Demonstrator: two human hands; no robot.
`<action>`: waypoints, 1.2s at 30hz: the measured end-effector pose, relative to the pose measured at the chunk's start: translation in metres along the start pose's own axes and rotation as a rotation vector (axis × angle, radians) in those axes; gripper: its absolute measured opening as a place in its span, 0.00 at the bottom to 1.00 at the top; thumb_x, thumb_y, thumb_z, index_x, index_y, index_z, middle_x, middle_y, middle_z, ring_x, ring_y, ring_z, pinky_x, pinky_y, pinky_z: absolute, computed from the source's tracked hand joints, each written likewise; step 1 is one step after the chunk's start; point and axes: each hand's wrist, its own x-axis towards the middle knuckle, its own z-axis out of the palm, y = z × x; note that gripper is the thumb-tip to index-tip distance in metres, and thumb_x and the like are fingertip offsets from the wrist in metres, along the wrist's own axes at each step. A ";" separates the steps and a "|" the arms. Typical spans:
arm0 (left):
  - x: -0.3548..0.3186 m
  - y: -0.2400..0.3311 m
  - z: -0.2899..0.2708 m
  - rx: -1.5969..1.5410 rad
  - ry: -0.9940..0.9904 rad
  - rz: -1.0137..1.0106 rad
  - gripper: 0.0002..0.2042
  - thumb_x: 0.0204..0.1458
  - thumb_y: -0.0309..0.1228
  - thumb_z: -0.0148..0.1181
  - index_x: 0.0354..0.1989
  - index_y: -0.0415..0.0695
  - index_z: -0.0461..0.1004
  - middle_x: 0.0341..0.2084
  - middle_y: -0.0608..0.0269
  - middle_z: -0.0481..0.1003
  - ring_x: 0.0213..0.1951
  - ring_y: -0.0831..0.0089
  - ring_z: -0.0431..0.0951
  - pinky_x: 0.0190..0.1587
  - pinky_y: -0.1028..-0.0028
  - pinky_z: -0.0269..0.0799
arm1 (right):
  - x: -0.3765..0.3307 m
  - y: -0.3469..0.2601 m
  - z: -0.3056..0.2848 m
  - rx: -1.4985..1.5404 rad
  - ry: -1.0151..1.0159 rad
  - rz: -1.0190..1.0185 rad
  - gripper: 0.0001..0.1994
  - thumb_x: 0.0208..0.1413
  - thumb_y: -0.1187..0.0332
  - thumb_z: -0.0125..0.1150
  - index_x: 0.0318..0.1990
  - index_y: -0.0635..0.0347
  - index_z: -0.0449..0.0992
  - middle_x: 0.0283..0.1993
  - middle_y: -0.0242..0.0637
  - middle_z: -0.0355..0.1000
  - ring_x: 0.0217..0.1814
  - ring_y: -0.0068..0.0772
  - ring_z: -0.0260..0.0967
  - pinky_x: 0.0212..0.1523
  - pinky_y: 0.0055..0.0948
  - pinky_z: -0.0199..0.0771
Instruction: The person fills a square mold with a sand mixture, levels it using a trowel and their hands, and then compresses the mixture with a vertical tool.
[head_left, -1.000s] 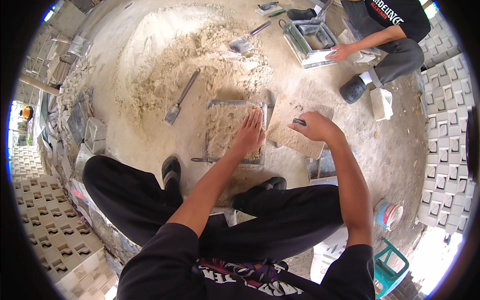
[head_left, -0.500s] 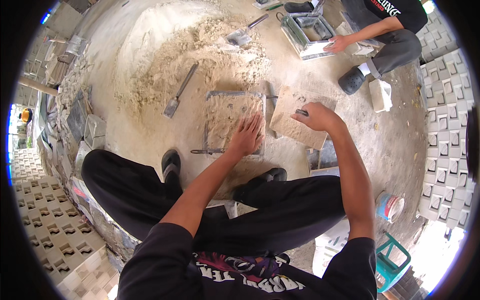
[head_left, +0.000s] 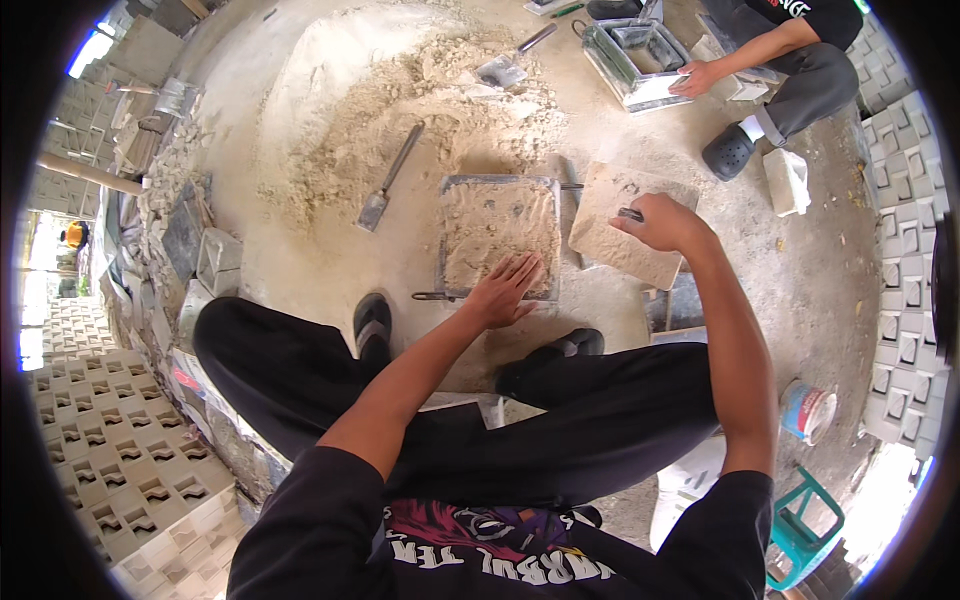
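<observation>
Between my feet lies a square metal mould (head_left: 452, 225) filled with pale, sandy mix, with a rod-like handle at its near left corner. My left hand (head_left: 508, 288) rests flat on the mix at the near right part of the mould, fingers stretched out. To the right of the mould is a square, sand-dusted plate (head_left: 650, 262). Over it, my right hand (head_left: 660, 222) is closed around a short dark handle (head_left: 630, 214); whether this is fixed to the plate I cannot tell.
Beyond the mould spreads a heap of sandy mix (head_left: 340, 130), with a long-handled scraper (head_left: 390, 180) and a trowel (head_left: 502, 70) on it or beside it. Far right, a co-worker's hand (head_left: 692, 80) touches another mould (head_left: 600, 60). A bucket (head_left: 808, 412) and green stool (head_left: 800, 535) stand right.
My left hand has slid across the mix toward the mould's near edge. My right hand keeps its grip on the handle. The whole view has shifted slightly.
</observation>
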 end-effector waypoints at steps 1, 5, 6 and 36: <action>-0.005 -0.003 0.000 0.000 -0.012 -0.005 0.37 0.62 0.52 0.40 0.70 0.36 0.45 0.71 0.51 0.47 0.73 0.61 0.43 0.72 0.57 0.35 | 0.001 -0.002 0.004 -0.003 0.006 0.001 0.30 0.57 0.42 0.55 0.41 0.69 0.78 0.41 0.58 0.75 0.46 0.56 0.74 0.49 0.45 0.73; -0.013 -0.011 0.001 -0.018 0.008 -0.186 0.38 0.61 0.53 0.40 0.70 0.37 0.44 0.71 0.50 0.46 0.73 0.61 0.41 0.72 0.57 0.33 | 0.001 -0.008 0.008 -0.027 0.006 0.028 0.29 0.57 0.43 0.55 0.43 0.68 0.78 0.43 0.56 0.76 0.47 0.55 0.74 0.48 0.44 0.73; -0.015 -0.014 0.001 -0.027 0.024 -0.272 0.38 0.61 0.53 0.40 0.71 0.37 0.44 0.71 0.50 0.46 0.73 0.61 0.41 0.72 0.57 0.33 | -0.004 -0.010 0.008 -0.025 0.016 0.025 0.29 0.57 0.44 0.55 0.43 0.68 0.78 0.43 0.55 0.76 0.47 0.55 0.74 0.48 0.44 0.73; -0.051 -0.177 -0.114 -0.472 0.332 -0.793 0.23 0.54 0.41 0.57 0.53 0.39 0.73 0.44 0.41 0.75 0.54 0.53 0.72 0.56 0.59 0.67 | 0.058 -0.147 0.049 0.466 0.506 0.116 0.30 0.60 0.42 0.50 0.35 0.68 0.75 0.30 0.51 0.76 0.32 0.50 0.75 0.35 0.41 0.74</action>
